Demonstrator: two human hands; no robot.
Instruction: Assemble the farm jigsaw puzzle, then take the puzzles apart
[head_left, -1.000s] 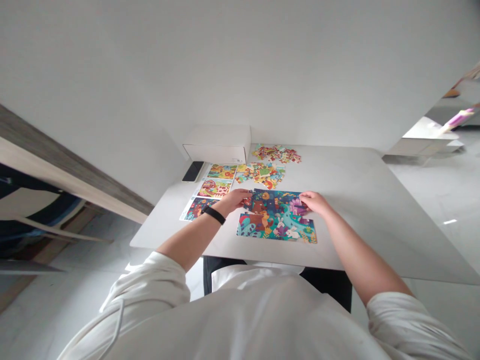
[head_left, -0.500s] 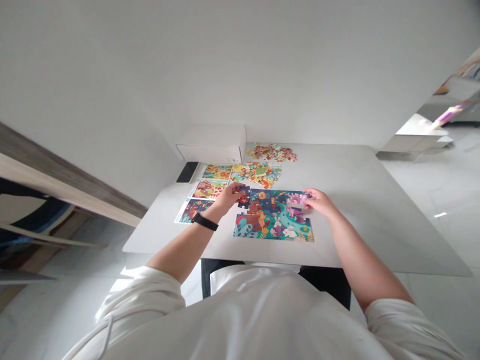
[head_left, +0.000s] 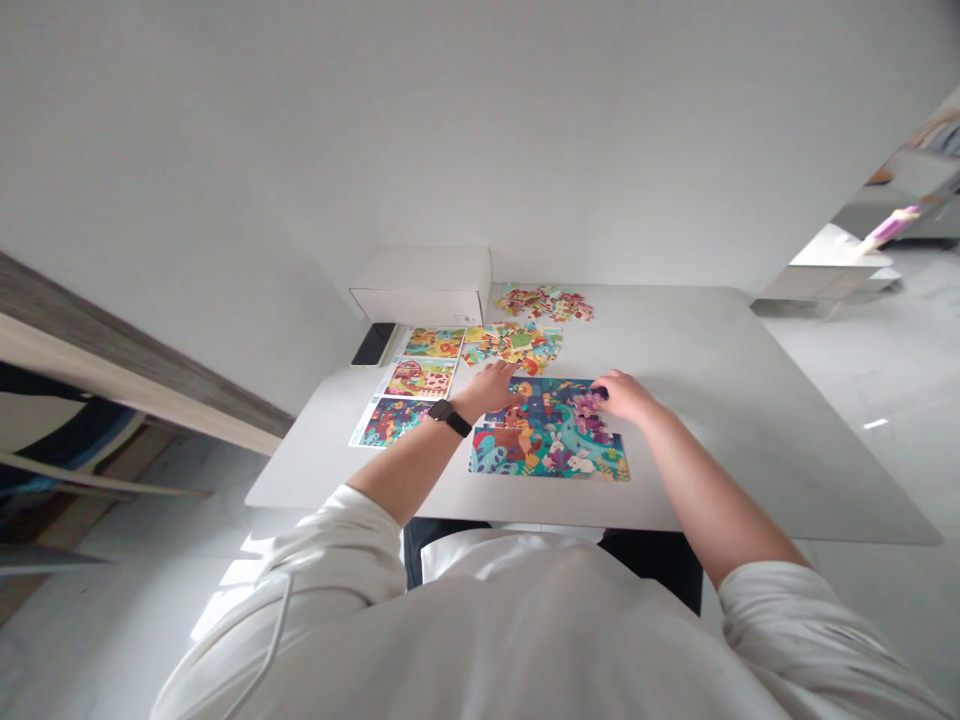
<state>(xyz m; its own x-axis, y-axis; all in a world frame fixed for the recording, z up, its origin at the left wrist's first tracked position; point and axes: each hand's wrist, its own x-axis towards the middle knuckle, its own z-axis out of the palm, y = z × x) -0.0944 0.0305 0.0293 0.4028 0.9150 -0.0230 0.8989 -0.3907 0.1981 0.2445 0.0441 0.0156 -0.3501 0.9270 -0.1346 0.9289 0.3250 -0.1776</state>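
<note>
A partly joined jigsaw puzzle (head_left: 551,455) lies on the table in front of me, with a dark forest scene, white rabbits and purple flowers. Its right edge is uneven near the purple part. My left hand (head_left: 495,388), a black watch on its wrist, rests over the puzzle's upper left, fingers stretched out across it and covering some pieces. At the upper right corner, my right hand (head_left: 624,395) pinches a small dark puzzle piece (head_left: 601,392) between thumb and fingers, right beside the purple flowers.
Behind the puzzle lie two heaps of loose pieces, a yellowish heap (head_left: 517,343) and a reddish heap (head_left: 551,302). To the left are a sheet with three pictures (head_left: 416,380), a phone (head_left: 374,344) and a white box (head_left: 420,300) against the wall.
My left hand has moved right from the puzzle's left edge onto its upper left. My right hand has shifted slightly left, and a dark piece now shows at its fingertips.
</note>
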